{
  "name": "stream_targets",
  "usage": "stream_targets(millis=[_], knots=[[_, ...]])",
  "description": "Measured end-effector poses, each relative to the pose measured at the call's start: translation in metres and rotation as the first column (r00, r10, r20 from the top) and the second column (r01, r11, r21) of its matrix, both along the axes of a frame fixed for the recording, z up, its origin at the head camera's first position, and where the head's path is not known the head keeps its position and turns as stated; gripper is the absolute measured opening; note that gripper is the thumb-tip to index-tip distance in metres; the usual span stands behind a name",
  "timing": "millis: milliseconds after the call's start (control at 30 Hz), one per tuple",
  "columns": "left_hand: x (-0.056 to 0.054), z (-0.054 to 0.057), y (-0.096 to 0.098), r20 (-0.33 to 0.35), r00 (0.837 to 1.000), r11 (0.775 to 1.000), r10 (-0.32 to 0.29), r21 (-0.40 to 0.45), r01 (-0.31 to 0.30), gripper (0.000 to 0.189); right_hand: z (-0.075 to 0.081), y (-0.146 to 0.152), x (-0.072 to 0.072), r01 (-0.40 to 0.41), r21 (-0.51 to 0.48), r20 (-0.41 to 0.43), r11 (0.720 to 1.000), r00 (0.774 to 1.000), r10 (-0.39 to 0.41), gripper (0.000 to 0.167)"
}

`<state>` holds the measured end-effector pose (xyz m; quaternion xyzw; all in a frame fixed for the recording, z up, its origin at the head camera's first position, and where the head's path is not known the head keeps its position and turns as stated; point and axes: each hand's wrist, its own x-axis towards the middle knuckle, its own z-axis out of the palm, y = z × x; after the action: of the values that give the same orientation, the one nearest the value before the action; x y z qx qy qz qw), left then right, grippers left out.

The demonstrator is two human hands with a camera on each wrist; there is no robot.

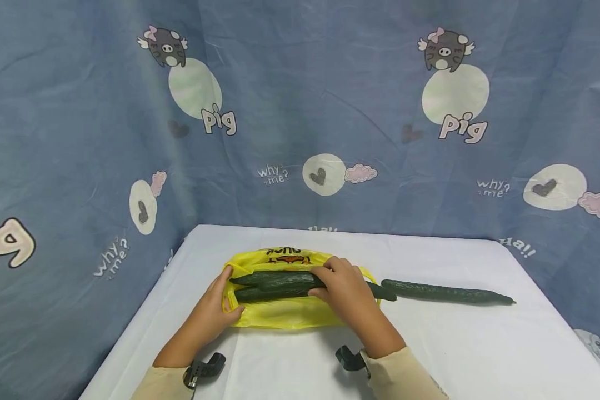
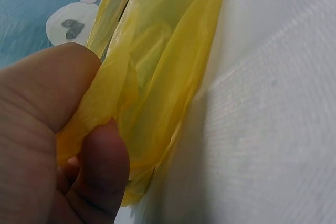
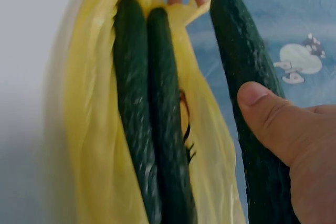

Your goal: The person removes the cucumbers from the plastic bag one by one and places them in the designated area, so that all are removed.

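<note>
My left hand (image 1: 215, 305) pinches the left edge of a thin yellow plastic bag (image 1: 300, 316), with the film between thumb and fingers (image 2: 105, 156). Dark green cucumbers (image 1: 270, 291) lie lengthwise along the bag. Two of them (image 3: 131, 72) show side by side against the yellow film in the right wrist view. My right hand (image 1: 347, 291) grips another cucumber (image 3: 244, 51), its thumb laid along the skin, held above the bag. In the head view the cucumbers overlap, and the right hand hides part of them.
One more cucumber (image 1: 450, 293) lies on the white tabletop (image 1: 480, 344) to the right of the bag. A blue patterned cloth (image 1: 300, 111) hangs behind the table and along its left side.
</note>
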<state>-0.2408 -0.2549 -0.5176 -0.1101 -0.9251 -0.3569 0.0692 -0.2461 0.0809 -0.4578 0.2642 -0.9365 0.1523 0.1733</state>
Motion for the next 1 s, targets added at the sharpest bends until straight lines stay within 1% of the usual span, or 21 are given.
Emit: stream_targets(millis=[133, 267, 433, 600, 767, 1000], knots=[[0.0, -0.001, 0.001, -0.002, 1.0, 1.0, -0.014, 0.008, 0.014, 0.105, -0.001, 0.012, 0.003, 0.032, 0.005, 0.013, 0.999, 0.999, -0.032, 0.047], [-0.001, 0.0, 0.002, -0.016, 1.0, 1.0, 0.0, 0.001, 0.0, 0.105, -0.003, 0.023, 0.002, 0.046, 0.028, 0.039, 0.999, 0.998, -0.047, 0.048], [0.0, 0.002, 0.001, -0.003, 1.0, 1.0, 0.012, -0.006, -0.012, 0.104, -0.007, 0.035, 0.002, 0.064, 0.036, 0.06, 0.997, 0.996, -0.066, 0.049], [0.002, 0.003, -0.001, 0.014, 1.0, 1.0, 0.014, 0.004, -0.015, 0.104, -0.015, 0.045, 0.004, 0.052, 0.025, 0.033, 0.998, 0.998, -0.053, 0.048], [0.002, 0.004, 0.0, 0.006, 1.0, 1.0, 0.008, 0.003, -0.008, 0.105, -0.021, 0.055, 0.003, 0.063, 0.009, -0.014, 0.998, 0.998, -0.063, 0.047], [0.002, 0.004, 0.001, 0.02, 1.0, 1.0, 0.015, 0.006, -0.015, 0.104, -0.028, 0.065, 0.004, 0.075, -0.012, -0.036, 0.997, 0.997, -0.075, 0.045]])
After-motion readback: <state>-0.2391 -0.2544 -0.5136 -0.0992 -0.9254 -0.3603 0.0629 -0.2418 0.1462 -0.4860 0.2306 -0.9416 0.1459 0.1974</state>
